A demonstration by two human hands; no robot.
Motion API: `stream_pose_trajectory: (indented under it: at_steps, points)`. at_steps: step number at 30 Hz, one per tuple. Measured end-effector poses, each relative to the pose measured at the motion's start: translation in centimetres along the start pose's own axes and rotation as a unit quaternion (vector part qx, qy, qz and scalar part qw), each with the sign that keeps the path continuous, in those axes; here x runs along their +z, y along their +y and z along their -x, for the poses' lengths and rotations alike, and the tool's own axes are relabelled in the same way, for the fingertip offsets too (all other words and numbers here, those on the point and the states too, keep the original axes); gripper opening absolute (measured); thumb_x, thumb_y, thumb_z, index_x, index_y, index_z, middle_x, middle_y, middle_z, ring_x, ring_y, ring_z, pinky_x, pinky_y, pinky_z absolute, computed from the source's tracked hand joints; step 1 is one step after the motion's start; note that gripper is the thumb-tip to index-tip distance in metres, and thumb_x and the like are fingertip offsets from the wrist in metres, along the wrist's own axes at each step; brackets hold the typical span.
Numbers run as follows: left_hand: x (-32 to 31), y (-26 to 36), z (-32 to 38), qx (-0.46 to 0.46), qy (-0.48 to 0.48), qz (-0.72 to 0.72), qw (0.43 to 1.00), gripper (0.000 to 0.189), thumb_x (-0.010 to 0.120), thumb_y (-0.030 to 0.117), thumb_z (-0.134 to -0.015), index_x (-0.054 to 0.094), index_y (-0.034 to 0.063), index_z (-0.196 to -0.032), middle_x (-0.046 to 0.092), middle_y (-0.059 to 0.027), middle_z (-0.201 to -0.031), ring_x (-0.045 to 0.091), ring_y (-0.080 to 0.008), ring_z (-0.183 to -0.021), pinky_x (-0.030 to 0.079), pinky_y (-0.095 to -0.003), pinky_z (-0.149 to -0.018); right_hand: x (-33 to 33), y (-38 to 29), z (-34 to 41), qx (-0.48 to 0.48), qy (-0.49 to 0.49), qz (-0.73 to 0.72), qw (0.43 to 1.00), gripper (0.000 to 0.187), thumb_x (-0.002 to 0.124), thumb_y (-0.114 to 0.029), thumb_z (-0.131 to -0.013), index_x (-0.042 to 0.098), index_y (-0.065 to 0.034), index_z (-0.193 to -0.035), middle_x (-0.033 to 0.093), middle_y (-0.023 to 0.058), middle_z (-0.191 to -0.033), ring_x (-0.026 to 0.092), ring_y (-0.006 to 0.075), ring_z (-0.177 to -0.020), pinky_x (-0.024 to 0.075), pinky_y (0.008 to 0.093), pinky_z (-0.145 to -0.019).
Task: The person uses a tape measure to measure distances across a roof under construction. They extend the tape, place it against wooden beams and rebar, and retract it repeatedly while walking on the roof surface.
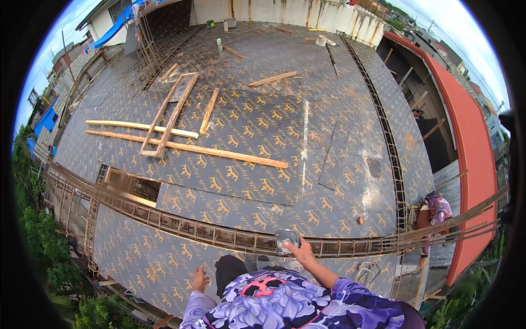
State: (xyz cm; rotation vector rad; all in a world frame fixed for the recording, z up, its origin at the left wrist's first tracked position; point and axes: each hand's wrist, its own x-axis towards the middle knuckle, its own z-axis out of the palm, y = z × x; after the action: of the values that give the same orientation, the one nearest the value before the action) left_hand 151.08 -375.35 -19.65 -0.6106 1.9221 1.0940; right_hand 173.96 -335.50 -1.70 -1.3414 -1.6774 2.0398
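My right hand (305, 254) grips a small dark rectangular object (289, 238) with rounded corners and a pale thumb-side patch, possibly a phone. It is held above a rebar beam cage (213, 228) that runs across the deck in a slot just ahead of my feet. Low on the left, my left hand (200, 279) hangs beside my dark-trousered knee with nothing in it, its fingers loosely apart. Under it lies the printed plywood formwork deck (156, 263). One grey shoe tip (263, 261) shows between my hands.
Timber lengths (222, 153) and a wooden frame (168, 119) lie ahead. A rectangular opening (135, 187) cuts the deck at left. Another rebar cage (382, 119) runs along the right. A co-worker (435, 218) bends near the right edge, by projecting rebar (464, 220). A bent metal frame (367, 271) lies nearby.
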Motion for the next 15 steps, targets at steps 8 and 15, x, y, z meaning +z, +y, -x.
stream_pose_trajectory:
  at_steps: [8,15]
  points:
    - [-7.5,6.2,-7.8,-0.196,0.039,-0.075,0.977,0.056,0.053,0.044,-0.091,0.045,0.0046,-0.13,0.06,-0.0169,-0.109,0.061,-0.0333,-0.076,0.05,-0.045,-0.06,-1.6,-12.7,-21.7,-0.071,0.009,0.001,0.997,0.064,0.075,-0.038,-0.083,0.053,0.0043,-0.126,0.064,0.0104,-0.111,0.058,0.0147,-0.1,0.0473,0.0282,-0.086]
    - [5.8,35.7,-21.4,-0.118,-0.063,-0.111,0.985,0.049,0.055,0.037,-0.093,0.052,-0.0008,-0.123,0.065,-0.0138,-0.095,0.063,-0.0287,-0.076,0.053,-0.0418,-0.062,0.4,-19.7,-50.1,0.103,0.044,-0.016,0.994,0.067,0.077,-0.04,-0.08,0.051,-0.0022,-0.128,0.063,0.0102,-0.113,0.062,0.0212,-0.102,0.0579,0.0389,-0.074]
